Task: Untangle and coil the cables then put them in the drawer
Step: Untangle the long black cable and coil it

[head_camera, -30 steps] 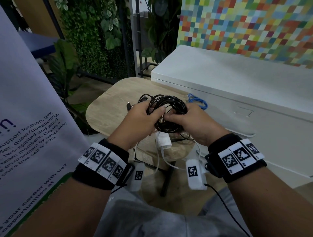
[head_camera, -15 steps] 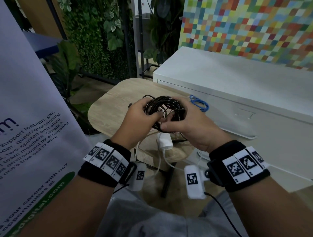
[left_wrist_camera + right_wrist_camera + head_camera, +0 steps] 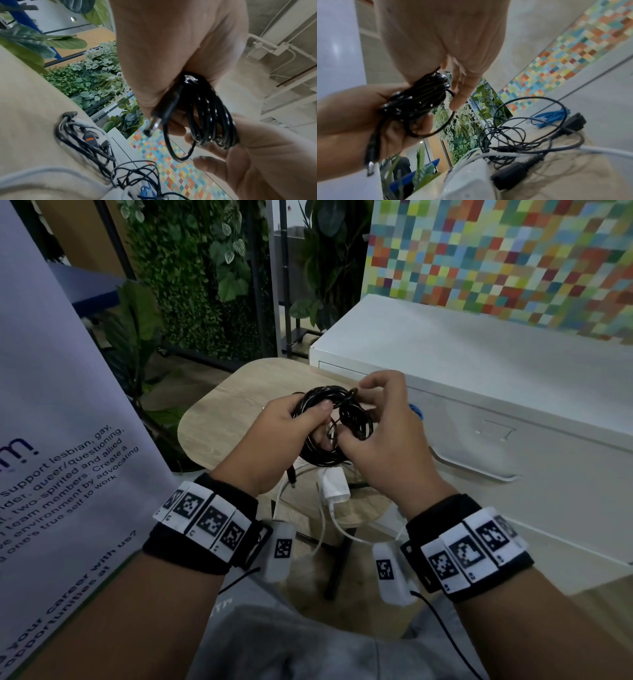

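Centre of frame: the left hand (image 3: 286, 436) and right hand (image 3: 383, 440) both grip a coiled glossy black cable (image 3: 334, 426) above the round wooden counter (image 3: 233, 405). Step: apparently securing the loose end. Next: tuck it, then open the white drawer (image 3: 513, 460), centre right.

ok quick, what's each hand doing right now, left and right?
Left hand: grips the black cable coil, thumb across its strands.
Right hand: also holds the coil, fingertips pinching it at the top.
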